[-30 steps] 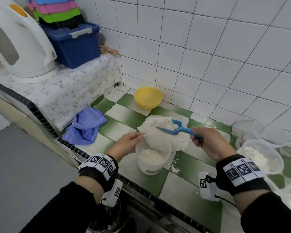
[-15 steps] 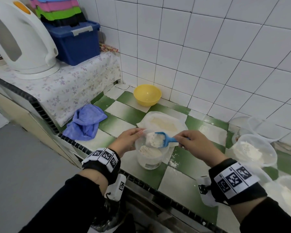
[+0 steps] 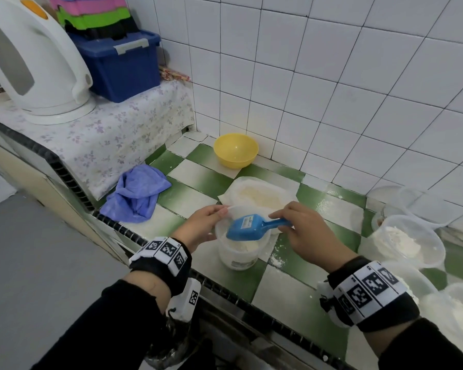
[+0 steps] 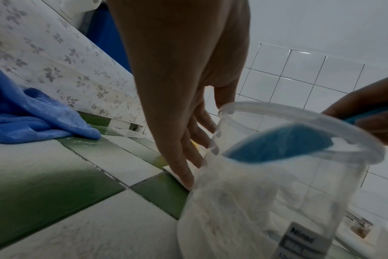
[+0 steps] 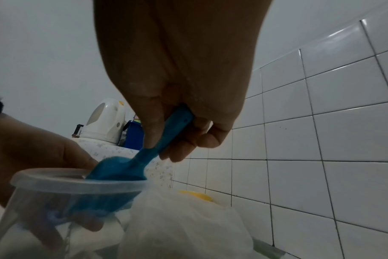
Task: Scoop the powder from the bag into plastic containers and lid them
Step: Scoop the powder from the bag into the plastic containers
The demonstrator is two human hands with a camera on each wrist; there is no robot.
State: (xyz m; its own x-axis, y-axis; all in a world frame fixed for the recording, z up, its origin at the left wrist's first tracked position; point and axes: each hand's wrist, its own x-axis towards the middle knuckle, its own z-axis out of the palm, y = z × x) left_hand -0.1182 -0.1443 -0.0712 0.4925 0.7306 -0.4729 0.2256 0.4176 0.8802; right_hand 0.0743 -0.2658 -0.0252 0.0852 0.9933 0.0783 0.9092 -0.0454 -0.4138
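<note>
A clear plastic container (image 3: 238, 252) part-filled with white powder stands on the green-and-white tiled counter (image 3: 193, 193). My left hand (image 3: 202, 224) holds its left side near the rim, fingers reaching down its far wall (image 4: 188, 157). My right hand (image 3: 305, 233) grips the handle of a blue scoop (image 3: 247, 227). The scoop is turned underside up, its bowl dipping inside the container's mouth (image 4: 277, 149) (image 5: 122, 168). The open powder bag (image 3: 259, 194) lies just behind the container, touching it (image 5: 177, 227).
A yellow bowl (image 3: 235, 150) sits by the wall and a blue cloth (image 3: 137, 193) lies at left. A kettle (image 3: 32, 65) and blue box (image 3: 123, 65) stand on a raised ledge. Powder-filled tubs (image 3: 406, 241) and empty ones (image 3: 417, 201) crowd the right. Spilled powder (image 3: 277, 261) dots the counter.
The right hand lifted the loaded scoop out of the bag, carried it toward me over the container and turned it over. The left hand stayed at the container.
</note>
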